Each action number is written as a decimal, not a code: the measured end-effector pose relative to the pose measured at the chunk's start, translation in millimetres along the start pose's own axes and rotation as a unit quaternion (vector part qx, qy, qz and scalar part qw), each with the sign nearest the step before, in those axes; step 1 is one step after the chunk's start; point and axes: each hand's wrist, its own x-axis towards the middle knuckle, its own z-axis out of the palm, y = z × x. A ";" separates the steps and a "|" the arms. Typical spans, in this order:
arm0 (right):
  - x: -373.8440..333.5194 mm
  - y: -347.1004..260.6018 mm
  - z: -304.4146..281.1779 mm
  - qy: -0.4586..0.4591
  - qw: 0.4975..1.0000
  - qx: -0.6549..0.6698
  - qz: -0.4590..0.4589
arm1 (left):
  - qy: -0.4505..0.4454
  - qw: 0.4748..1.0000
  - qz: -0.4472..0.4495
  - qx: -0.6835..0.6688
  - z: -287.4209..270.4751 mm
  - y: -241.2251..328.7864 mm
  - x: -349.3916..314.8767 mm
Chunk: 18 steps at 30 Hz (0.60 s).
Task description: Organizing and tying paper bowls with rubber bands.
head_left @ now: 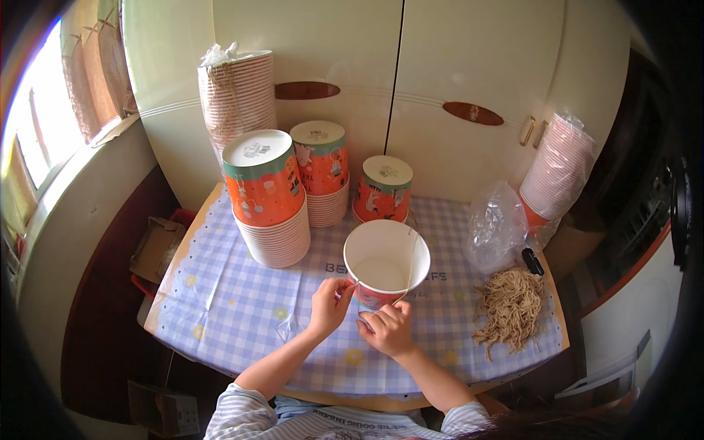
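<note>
An open white-lined paper bucket (375, 253) with an orange-red outside stands on the table in front of me. A thin string (412, 282) runs over its right side down to my right hand (387, 327), whose fingers are pinched on it at the bucket's near side. My left hand (331, 304) is closed in a pinch against the bucket's near left wall, just under the rim; what lies between its fingertips is too small to make out. A heap of loose beige strings (510, 306) lies to the right.
Behind stand upside-down stacks of orange buckets (265, 194), (321, 165) and a shorter stack (385, 192). Tall wrapped stacks rise at back left (236, 95) and right (559, 165). A clear plastic bag (497, 227) and a black object (533, 262) sit by the strings. A checked tablecloth (249, 315) covers the table.
</note>
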 end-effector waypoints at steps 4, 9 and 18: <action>-0.2 4.7 -3.8 0.018 1.000 -0.010 0.006 | -0.027 0.998 0.000 0.051 -2.0 -15.4 0.3; 2.4 9.6 -11.0 0.039 0.999 -0.017 -0.017 | 0.019 0.995 0.068 0.070 -8.4 -10.0 5.9; -4.1 22.3 -18.7 0.019 0.998 0.009 -0.060 | -0.115 0.912 0.280 0.277 -34.1 22.9 35.2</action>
